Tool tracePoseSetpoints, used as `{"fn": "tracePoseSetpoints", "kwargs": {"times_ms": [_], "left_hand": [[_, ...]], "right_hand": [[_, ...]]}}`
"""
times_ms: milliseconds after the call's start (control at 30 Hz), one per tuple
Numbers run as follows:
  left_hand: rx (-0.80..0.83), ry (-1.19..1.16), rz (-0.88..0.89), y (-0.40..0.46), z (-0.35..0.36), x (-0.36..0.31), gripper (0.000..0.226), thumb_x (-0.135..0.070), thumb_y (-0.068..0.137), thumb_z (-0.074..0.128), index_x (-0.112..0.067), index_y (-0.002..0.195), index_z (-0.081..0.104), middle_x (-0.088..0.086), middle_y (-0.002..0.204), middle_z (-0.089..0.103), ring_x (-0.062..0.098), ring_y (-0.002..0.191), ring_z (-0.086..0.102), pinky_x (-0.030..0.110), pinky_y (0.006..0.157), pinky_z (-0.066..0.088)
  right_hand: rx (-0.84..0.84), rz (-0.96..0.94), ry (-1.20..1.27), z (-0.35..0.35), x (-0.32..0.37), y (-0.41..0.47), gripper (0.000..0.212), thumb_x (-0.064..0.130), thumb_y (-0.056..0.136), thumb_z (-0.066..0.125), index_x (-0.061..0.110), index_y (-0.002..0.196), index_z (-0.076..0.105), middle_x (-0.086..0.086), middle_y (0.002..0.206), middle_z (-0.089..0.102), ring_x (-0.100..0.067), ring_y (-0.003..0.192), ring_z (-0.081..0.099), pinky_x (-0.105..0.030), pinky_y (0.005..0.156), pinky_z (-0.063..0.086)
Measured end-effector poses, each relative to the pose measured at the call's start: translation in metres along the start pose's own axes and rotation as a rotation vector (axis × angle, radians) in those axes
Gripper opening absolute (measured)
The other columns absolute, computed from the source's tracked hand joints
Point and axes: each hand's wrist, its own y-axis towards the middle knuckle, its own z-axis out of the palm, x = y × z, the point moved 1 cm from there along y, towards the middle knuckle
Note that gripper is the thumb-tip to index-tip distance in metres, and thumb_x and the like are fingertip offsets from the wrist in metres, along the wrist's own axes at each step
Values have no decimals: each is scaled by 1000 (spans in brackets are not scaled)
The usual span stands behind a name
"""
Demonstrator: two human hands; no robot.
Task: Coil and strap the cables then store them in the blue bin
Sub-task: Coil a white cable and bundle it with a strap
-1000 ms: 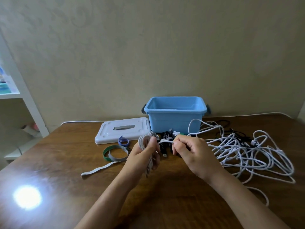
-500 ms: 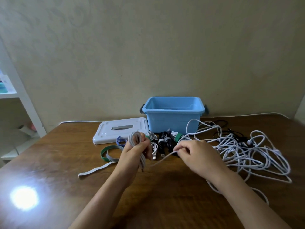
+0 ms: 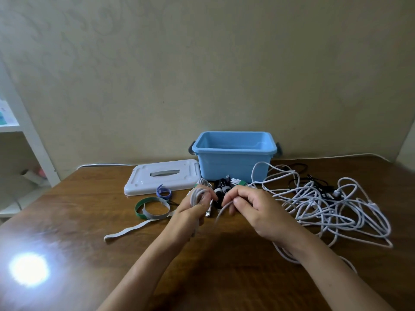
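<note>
My left hand (image 3: 195, 208) grips a small coil of white cable (image 3: 195, 195) above the table's middle. My right hand (image 3: 253, 208) pinches the loose run of that same cable (image 3: 221, 212) just to the right of the coil. A big tangle of white cables (image 3: 325, 205) lies at the right, with black cables (image 3: 314, 181) behind it. Strapped cable bundles (image 3: 224, 187) lie in front of the open blue bin (image 3: 233, 151), partly hidden by my fingers. Green and grey straps (image 3: 152, 208), a blue strap (image 3: 163, 191) and a flat grey strap (image 3: 128, 231) lie at the left.
The bin's white lid (image 3: 161, 176) lies flat left of the bin. The wooden table (image 3: 224, 277) reaches to the wall. A white shelf unit (image 3: 24, 135) stands at the far left. A bright light glare (image 3: 28, 269) shows on the table's front left.
My right hand drew the loose cable out to the right, then lifted it back toward the coil in my left hand. The view has tilted slightly upward.
</note>
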Motion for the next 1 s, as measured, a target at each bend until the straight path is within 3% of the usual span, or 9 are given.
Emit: {"fn": "tracePoseSetpoints", "kwargs": {"times_ms": [100,167,267,400,500,600,667,800,1000], "left_hand": [[29,176,63,-2,11,-3,46,-52,93,46,-8,102,58,1,77,50,0,61,47,17,54,42],[74,194,120,-1,13,-2,60,-68,83,58,-11,103,57,9,84,56,1,68,53,21,61,48],[111,220,131,1,7,1,76,-76,63,76,-16,106,56,2,91,57,9,80,57,28,71,50],[139,454,92,1,13,9,32,-41,89,63,-22,114,56,3,104,61,21,96,62,49,87,54],[82,281,26,-1,17,4,6,-19,100,54,-19,101,61,-4,86,62,7,77,59,31,73,52],[-21,75,-76,-4,15,-2,12,-22,101,55,-18,92,61,-2,73,57,6,60,50,24,56,41],[-34,-60,-145,-3,10,-3,15,-28,99,59,-17,89,60,6,75,51,13,60,45,31,56,36],[60,-359,-127,-2,6,-8,20,-30,96,61,-15,85,55,-2,66,41,12,55,35,24,48,33],[-134,-108,75,-4,18,-13,27,-41,93,54,-15,101,60,-5,73,60,9,67,58,25,60,51]], "right_hand": [[7,-77,94,4,2,1,28,14,105,52,32,95,70,10,81,69,-8,83,66,-26,79,51],[5,-117,158,5,4,1,28,11,104,53,29,93,71,5,83,70,-11,85,68,-25,80,52],[-11,-157,242,4,8,1,23,8,104,53,21,95,70,-1,80,71,-13,82,69,-26,82,53],[-15,-152,260,11,11,0,9,15,102,58,23,98,61,2,82,75,-12,85,72,-29,85,55],[-142,-135,60,8,8,-1,9,38,96,62,30,99,59,13,79,71,-4,79,69,-22,73,54],[-199,-69,-235,-1,4,-1,26,57,92,56,32,92,63,16,73,63,1,74,61,-16,60,44],[-150,-46,-344,-4,-1,1,29,55,97,51,31,90,65,17,77,62,-1,76,59,-21,62,43],[-133,7,-471,-8,-7,2,37,53,104,39,30,84,61,14,75,60,-2,74,57,-27,64,45],[-18,64,-584,22,2,-2,35,53,106,36,33,107,66,7,94,70,-15,88,65,-31,68,41]]}}
